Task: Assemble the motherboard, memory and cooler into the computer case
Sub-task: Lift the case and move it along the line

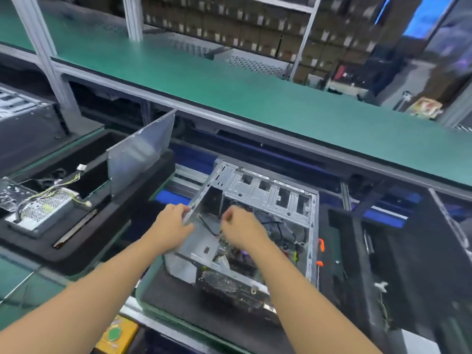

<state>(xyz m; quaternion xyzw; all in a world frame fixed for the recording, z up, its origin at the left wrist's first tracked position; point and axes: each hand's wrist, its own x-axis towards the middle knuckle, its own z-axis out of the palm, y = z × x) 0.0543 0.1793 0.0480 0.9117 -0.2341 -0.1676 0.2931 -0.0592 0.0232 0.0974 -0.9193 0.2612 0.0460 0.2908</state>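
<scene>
Metal case before us, our left hand gripping its left wall. Our right hand curls inside; whether it pinches anything, we cannot tell.

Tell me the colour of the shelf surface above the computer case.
Green. The shelf surface shows best in the head view, running above the computer case.

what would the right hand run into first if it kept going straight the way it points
The right hand would probably meet the black cable just ahead inside the computer case, then the wall the left hand grips; depth is unclear.
</scene>
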